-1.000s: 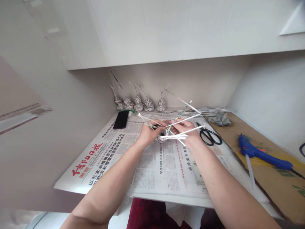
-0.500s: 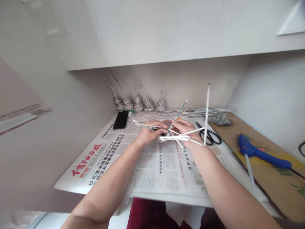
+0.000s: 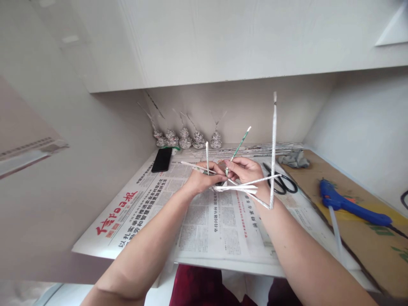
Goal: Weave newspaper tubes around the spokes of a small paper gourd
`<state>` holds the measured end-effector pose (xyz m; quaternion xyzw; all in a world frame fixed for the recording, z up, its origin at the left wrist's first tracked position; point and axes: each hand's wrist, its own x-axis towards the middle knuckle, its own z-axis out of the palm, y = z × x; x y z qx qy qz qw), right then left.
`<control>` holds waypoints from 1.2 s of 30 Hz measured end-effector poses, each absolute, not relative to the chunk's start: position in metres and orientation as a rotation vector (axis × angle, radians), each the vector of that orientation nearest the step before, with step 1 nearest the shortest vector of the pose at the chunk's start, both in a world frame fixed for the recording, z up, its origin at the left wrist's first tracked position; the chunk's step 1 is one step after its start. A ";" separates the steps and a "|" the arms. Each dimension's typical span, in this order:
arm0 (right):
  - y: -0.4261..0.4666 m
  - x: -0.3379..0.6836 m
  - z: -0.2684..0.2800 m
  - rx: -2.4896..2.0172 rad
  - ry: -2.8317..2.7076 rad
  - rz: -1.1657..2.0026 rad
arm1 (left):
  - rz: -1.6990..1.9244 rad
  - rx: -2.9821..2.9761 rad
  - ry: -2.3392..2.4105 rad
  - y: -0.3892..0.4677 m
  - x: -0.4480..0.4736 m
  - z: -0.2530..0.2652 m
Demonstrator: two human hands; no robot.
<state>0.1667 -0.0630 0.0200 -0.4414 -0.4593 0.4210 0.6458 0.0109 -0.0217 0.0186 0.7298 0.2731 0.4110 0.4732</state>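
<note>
Woven paper piece (image 3: 218, 188) is, in the head view, low between the two hands, above the newspaper sheet (image 3: 204, 229), and much of it is hidden by the fingers; I cannot tell whether its bottom touches the sheet. The left hand (image 3: 204, 178) holds its left side, the thumb and fingers closed on the rim, as far as I can see. The right hand (image 3: 245, 169) pinches a green-tinted rod (image 3: 240, 143) between thumb and forefinger, close to its lower end; the other fingers are bent, not spread. One long white rod (image 3: 273, 148) stands nearly upright by the right wrist, and several white ends (image 3: 245, 187) point to the right beside the palm. In my judgement, the step in hand is to work the green-tinted rod at the rim, and for doing it well the left thumb should press exactly beside this place, so that the weave does not loosen. The right pinch should be low and gentle, because such paper probably creases if one pulls at the tip. It is also wise to mind the long white rod, which could catch on the wrist or on the scissors (image 3: 283, 185) lying near it.
</note>
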 end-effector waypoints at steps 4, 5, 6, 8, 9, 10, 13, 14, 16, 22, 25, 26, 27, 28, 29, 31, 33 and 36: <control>-0.068 0.165 0.024 -0.961 -1.070 0.951 | 1.017 1.798 0.743 -0.022 0.012 0.018; -0.069 0.164 0.025 -0.952 -1.081 0.938 | 1.022 1.801 0.737 -0.022 0.012 0.018; -0.069 0.163 0.026 -0.943 -1.093 0.921 | 1.020 1.804 0.730 -0.022 0.012 0.019; -0.070 0.161 0.027 -0.931 -1.116 0.896 | 0.990 1.822 0.731 -0.023 0.012 0.020; -0.070 0.160 0.027 -0.931 -1.125 0.888 | 0.967 1.834 0.739 -0.023 0.012 0.020; -0.070 0.160 0.027 -0.932 -1.128 0.879 | 0.947 1.845 0.743 -0.023 0.012 0.020; -0.070 0.159 0.027 -0.948 -1.147 0.835 | 0.936 1.825 0.727 -0.024 0.012 0.019; -0.069 0.160 0.026 -0.967 -1.167 0.813 | 0.942 1.807 0.728 -0.024 0.013 0.019; -0.069 0.165 0.025 -1.045 -1.227 0.765 | 0.963 1.770 0.743 -0.023 0.012 0.018; -0.065 0.179 0.018 -1.266 -1.484 0.864 | 1.028 1.690 0.796 -0.015 0.006 0.019; -0.064 0.177 0.019 -1.161 -1.392 0.979 | 1.032 1.675 0.779 -0.012 0.003 0.018; -0.064 0.175 0.020 -1.118 -1.337 1.041 | 1.034 1.672 0.772 -0.011 0.003 0.018; -0.065 0.173 0.021 -1.079 -1.285 1.108 | 1.036 1.670 0.767 -0.011 0.003 0.018; -0.065 0.172 0.022 -1.048 -1.242 1.167 | 1.036 1.670 0.764 -0.011 0.003 0.017; -0.066 0.171 0.022 -1.029 -1.212 1.207 | 1.036 1.677 0.762 -0.011 0.003 0.018; -0.066 0.171 0.021 -1.015 -1.178 1.229 | 1.039 1.703 0.767 -0.013 0.003 0.019; -0.065 0.172 0.017 -1.010 -1.160 1.226 | 1.054 1.710 0.773 -0.014 0.003 0.020; -0.063 0.174 0.011 -1.008 -1.183 1.244 | 1.089 1.668 0.765 -0.014 0.004 0.020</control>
